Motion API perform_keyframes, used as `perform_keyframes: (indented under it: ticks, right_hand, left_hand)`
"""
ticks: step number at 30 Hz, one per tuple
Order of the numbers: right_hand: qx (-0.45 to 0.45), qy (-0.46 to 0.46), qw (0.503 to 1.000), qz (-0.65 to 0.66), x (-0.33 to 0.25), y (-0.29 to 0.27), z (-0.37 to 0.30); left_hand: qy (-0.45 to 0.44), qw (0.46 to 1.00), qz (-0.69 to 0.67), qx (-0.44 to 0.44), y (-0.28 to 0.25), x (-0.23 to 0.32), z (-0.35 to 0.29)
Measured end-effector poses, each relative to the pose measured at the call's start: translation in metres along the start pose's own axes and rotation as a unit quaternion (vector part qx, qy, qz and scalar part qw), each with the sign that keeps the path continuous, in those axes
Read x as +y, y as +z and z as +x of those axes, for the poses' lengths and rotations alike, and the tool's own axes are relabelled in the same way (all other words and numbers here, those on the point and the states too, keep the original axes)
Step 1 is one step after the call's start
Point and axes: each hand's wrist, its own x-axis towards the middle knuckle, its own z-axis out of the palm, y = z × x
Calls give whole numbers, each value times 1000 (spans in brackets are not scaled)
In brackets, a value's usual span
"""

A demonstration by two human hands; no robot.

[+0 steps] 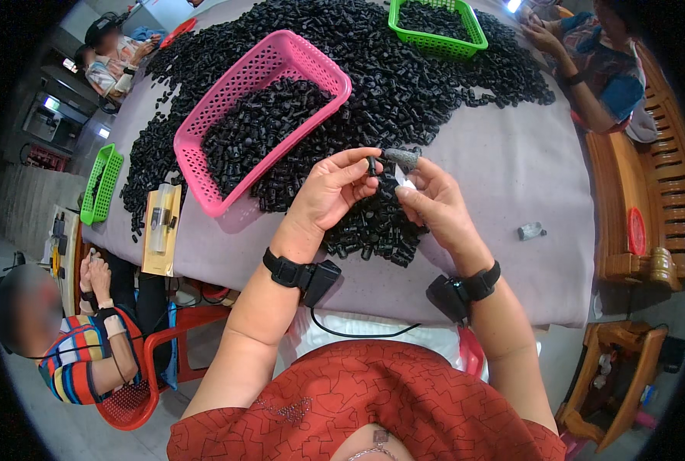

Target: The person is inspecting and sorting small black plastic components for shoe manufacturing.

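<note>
Above the near edge of the table, my left hand (333,188) pinches a small black cylindrical part (371,166) between thumb and fingers. Close beside it, my right hand (439,201) is closed on a thin, pale, pointed piece (402,177); its exact kind is unclear. A grey speckled, roughly cylindrical thing (404,158) is at the right fingertips, and I cannot tell how it is held. Under both hands lies a heap of loose black cylindrical parts (373,230). Each wrist wears a black strap with a box-shaped device.
A pink basket (273,165) of black parts stands left of centre on the cloth-covered table (496,177). Green baskets (442,46) stand at the back and left edge. A grey piece (530,230) lies at right. Co-workers sit left and far right; a red chair (154,369) is at left.
</note>
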Motion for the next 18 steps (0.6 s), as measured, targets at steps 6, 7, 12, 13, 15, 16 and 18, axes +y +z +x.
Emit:
perform_keyframes:
  ticks: [6, 7, 12, 13, 15, 16, 18]
  right_hand:
    - [-43, 2, 999, -21, -4, 6, -3]
    - [-55, 12, 998, -17, -4, 6, -3]
    - [-78, 27, 996, -16, -1, 3, -1]
    - [-86, 32, 996, -6, 0, 2, -1]
    - [-95, 38, 995, 4, -1, 2, -1]
    - [-102, 40, 994, 19, -3, 2, -1]
    - [-109, 42, 993, 34, -5, 2, -2]
  left_hand:
    - [-12, 999, 1, -33, -10, -10, 3]
    - [-13, 999, 1, -33, -10, -11, 3]
    - [-27, 998, 2, -53, -2, -9, 1]
    - [-27, 998, 2, -53, -2, -9, 1]
    - [-35, 998, 0, -60, -3, -9, 1]
    - [-35, 998, -1, -60, -3, -9, 1]
    - [-37, 997, -3, -67, -3, -8, 1]
